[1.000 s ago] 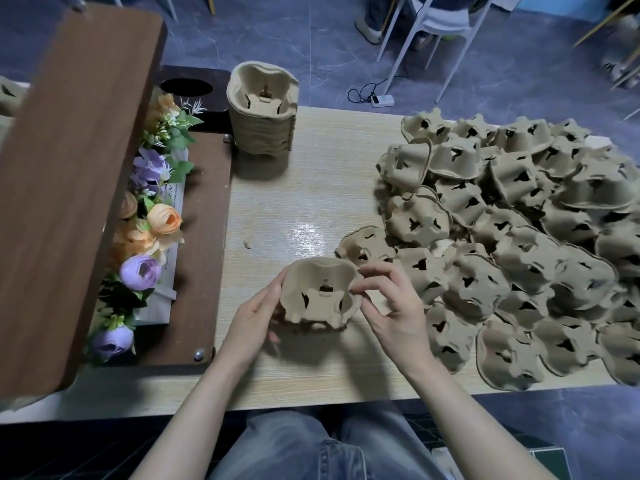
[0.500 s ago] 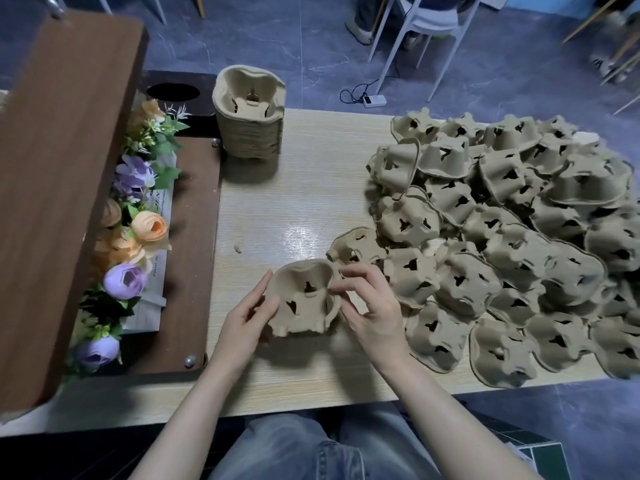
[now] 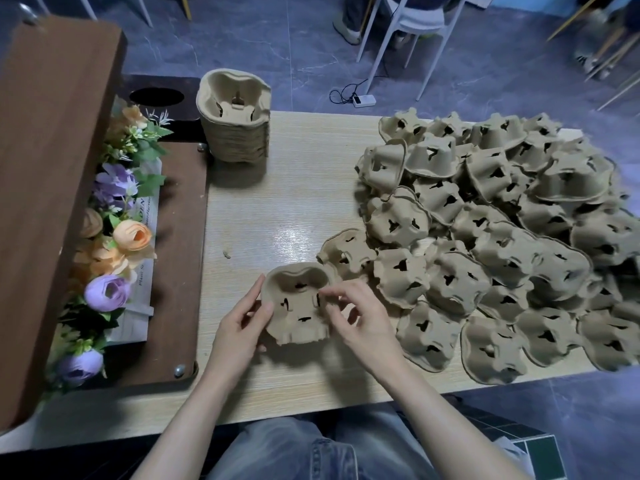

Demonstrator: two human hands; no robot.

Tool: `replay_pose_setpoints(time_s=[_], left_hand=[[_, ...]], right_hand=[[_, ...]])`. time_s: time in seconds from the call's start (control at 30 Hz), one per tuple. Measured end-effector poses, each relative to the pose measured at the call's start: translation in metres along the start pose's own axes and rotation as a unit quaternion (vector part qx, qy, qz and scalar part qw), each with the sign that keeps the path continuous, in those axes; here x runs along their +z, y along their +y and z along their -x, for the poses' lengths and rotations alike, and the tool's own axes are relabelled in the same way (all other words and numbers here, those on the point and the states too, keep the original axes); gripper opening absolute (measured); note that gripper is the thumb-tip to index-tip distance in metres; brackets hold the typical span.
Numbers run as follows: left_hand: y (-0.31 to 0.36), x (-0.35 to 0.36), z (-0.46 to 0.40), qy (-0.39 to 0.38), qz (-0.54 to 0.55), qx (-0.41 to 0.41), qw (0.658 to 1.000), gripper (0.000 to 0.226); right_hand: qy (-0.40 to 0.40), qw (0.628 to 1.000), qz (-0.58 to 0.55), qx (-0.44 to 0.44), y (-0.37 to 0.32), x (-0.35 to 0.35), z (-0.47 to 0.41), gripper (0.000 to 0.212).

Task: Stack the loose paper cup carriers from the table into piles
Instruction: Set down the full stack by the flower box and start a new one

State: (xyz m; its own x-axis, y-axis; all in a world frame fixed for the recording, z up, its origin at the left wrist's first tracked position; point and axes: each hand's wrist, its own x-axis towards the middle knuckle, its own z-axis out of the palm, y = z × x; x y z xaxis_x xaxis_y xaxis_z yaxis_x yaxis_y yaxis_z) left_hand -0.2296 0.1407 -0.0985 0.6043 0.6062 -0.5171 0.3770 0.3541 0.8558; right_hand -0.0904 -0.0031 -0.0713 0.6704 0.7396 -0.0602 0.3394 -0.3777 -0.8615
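Observation:
A brown paper cup carrier point(image 3: 297, 306) is held hollow side up near the table's front, just above the light wooden table point(image 3: 298, 206). My left hand point(image 3: 239, 327) holds its left rim, thumb on the edge. My right hand point(image 3: 360, 317) pinches its right rim with curled fingers. A tall neat pile of nested carriers point(image 3: 234, 116) stands at the back left. A big heap of loose carriers point(image 3: 502, 230), mostly upside down, covers the table's right half.
A dark wooden tray with artificial flowers point(image 3: 117, 237) lies along the left. A raised brown board point(image 3: 52, 168) blocks the far left. White chairs point(image 3: 408, 26) and a power strip point(image 3: 362, 100) are on the floor beyond the table.
The carrier in my hands has tilted more towards me and sits a little lower. My right fingers have shifted onto its right rim. The view has drifted slightly.

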Motion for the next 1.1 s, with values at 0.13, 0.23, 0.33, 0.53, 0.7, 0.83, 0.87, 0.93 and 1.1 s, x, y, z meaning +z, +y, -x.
replay_pose_setpoints(time_s=[0.13,0.23,0.33,0.53,0.7,0.83,0.87,0.93,1.1], left_hand=[[0.0,0.001,0.0,-0.004,-0.002,0.006,1.0,0.051],[-0.002,0.0,-0.001,-0.014,-0.002,0.009,1.0,0.051],[-0.001,0.0,0.0,-0.03,-0.008,0.011,0.999,0.054],[0.002,0.007,0.001,-0.049,-0.001,0.02,0.999,0.056],[0.002,0.013,0.001,-0.049,0.004,0.019,0.999,0.057],[0.003,0.013,0.001,-0.044,0.003,0.014,0.999,0.057],[0.003,0.013,0.001,-0.044,0.003,0.014,0.999,0.057],[0.004,0.014,0.001,-0.041,0.005,0.016,0.999,0.056],[0.003,0.015,-0.001,-0.039,0.002,0.014,0.999,0.054]], right_hand=[[0.036,0.999,0.01,0.024,0.002,-0.01,-0.007,0.02],[0.108,0.992,0.048,0.033,0.009,-0.032,-0.016,0.02],[0.195,0.973,0.098,0.076,0.018,-0.062,-0.027,0.019],[0.13,0.961,0.163,0.182,0.046,-0.101,-0.053,0.032],[0.062,0.963,0.166,0.203,0.053,-0.099,-0.056,0.038],[0.059,0.967,0.171,0.179,0.049,-0.097,-0.049,0.038],[0.059,0.967,0.173,0.175,0.048,-0.097,-0.047,0.04],[0.063,0.968,0.182,0.16,0.046,-0.099,-0.043,0.042],[0.072,0.964,0.232,0.111,0.044,-0.103,-0.03,0.037]])
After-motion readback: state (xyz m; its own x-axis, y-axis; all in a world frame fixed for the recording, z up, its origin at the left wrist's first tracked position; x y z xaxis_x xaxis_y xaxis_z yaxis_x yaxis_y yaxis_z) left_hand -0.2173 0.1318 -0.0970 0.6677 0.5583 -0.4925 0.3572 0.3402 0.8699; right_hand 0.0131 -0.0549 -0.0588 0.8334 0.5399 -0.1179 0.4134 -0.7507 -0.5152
